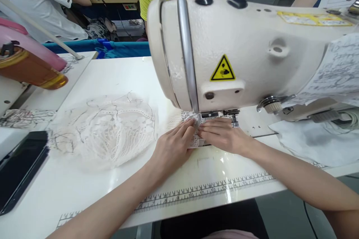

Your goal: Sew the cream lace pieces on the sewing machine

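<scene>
A cream sewing machine (246, 52) fills the upper right, its presser foot (209, 115) just above my fingers. A strip of white lace (193, 134) lies under the foot. My left hand (174, 145) presses on the lace with its fingers held together, fingertips at the foot. My right hand (223, 134) lies flat on the same lace from the right, fingers stretched toward the left hand. The two hands touch at the fingertips. A larger heap of white lace (106, 130) spreads on the white table (84, 190) to the left.
A printed ruler (207, 190) runs along the table's front edge. A black phone (17, 168) lies at the far left. A pink and amber object (30, 63) sits at the upper left. White fabric (308, 142) lies right. Other people work behind.
</scene>
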Available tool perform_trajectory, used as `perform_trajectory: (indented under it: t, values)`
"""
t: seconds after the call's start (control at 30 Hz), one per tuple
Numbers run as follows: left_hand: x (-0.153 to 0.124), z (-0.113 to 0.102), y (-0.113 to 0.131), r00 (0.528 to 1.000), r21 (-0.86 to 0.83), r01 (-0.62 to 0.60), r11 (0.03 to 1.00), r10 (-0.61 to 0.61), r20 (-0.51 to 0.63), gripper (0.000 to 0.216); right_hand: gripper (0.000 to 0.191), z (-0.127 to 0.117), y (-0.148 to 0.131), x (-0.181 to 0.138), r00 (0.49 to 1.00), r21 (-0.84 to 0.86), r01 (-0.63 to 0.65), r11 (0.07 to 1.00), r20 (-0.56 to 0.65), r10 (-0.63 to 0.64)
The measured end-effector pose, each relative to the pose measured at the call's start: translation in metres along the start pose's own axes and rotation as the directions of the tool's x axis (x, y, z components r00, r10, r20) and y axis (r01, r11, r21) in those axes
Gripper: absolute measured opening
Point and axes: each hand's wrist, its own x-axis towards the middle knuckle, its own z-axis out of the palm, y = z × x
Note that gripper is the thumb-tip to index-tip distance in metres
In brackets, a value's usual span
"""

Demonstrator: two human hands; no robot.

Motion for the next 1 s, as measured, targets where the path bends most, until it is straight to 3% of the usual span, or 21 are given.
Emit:
perform_trajectory:
  t: [0.4,0.6,0.8,1.0]
  values:
    - [0.002,0.001,0.003,0.999,0.019,0.007,1.0,-0.007,0.031,0.038,0.018,-0.011,0.004,0.005,0.997,-0.106,0.068,0.992,-0.013,-0.07]
    - [0.0,0.004,0.002,0.997,0.059,-0.078,0.995,0.077,0.019,0.041,0.017,-0.011,0.006,0.001,0.999,-0.175,-0.009,0.984,-0.049,0.001]
    - [0.002,0.004,0.004,0.996,0.093,-0.092,0.991,0.093,-0.007,0.038,0.022,-0.01,0.005,-0.005,0.994,-0.273,-0.1,0.957,0.006,0.105]
    - [0.003,0.007,0.003,0.995,0.078,-0.099,0.992,0.1,-0.013,0.038,0.032,-0.012,0.007,-0.004,0.974,-0.14,-0.176,0.974,0.118,0.193]
